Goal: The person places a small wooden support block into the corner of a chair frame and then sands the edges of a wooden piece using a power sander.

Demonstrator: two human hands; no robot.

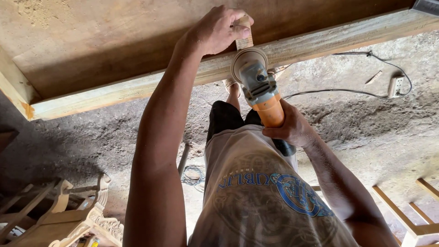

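My left hand (215, 29) fingers clamp a stiff small wood block (244, 32); right hand (290, 128) wraps the orange grinder (260, 89) body, heavyish, best held there.

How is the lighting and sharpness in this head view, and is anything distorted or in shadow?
Head view: soft daylight, no glare; the left hand, orange grinder and right hand are sharp. Deep shadow lies on the floor under the wooden board, at left. Wide-lens bending curves the plank edge; the corners look slightly soft.
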